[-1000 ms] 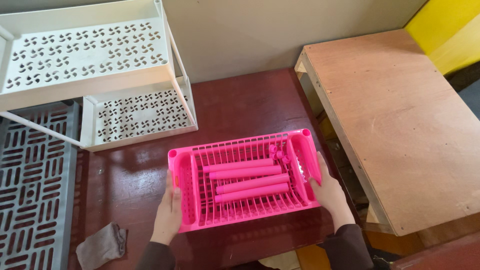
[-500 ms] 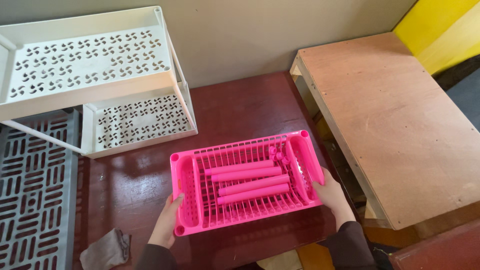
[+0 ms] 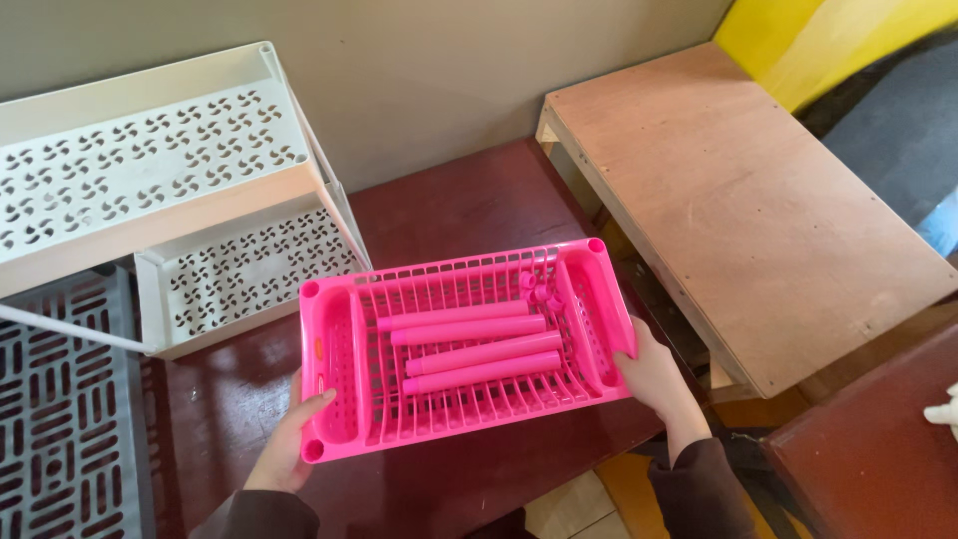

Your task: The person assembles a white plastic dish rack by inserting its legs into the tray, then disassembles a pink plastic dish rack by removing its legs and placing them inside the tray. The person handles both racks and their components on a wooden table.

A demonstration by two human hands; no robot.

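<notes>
Hands first: left hand (image 3: 287, 444) and right hand (image 3: 656, 377) each grip one short end of a pink slatted tray (image 3: 464, 344), one per side. Tray sits straight ahead of the body, between the two hands, long axis running left to right, slightly rotated so the right end lies farther away than the left. Neither hand is nearer; the hold looks symmetric.

Left hand: fingers closed over the near-left corner rim, thumb on top beside the round corner socket. Right hand: wrapped on the right end wall, fingers mostly hidden under or behind the rim, thumb along the edge. Both clamped on the tray, nothing else in either.

Tray looks held just above, or resting on, the dark red worktop (image 3: 459, 200); can't tell if it touches. Inside it, four pink tubes (image 3: 469, 344) lie parallel to the long axis, with a few small pink fittings (image 3: 536, 289) bunched at their far-right end.

Left of the tray: grey perforated panel (image 3: 60, 419) lying flat. Farther back-left: white two-tier rack (image 3: 160, 190) with cut-out shelves, its lower shelf just beside the tray's far-left corner. Right: bare plywood platform (image 3: 738, 190), apart from the tray. Plain wall behind.
</notes>
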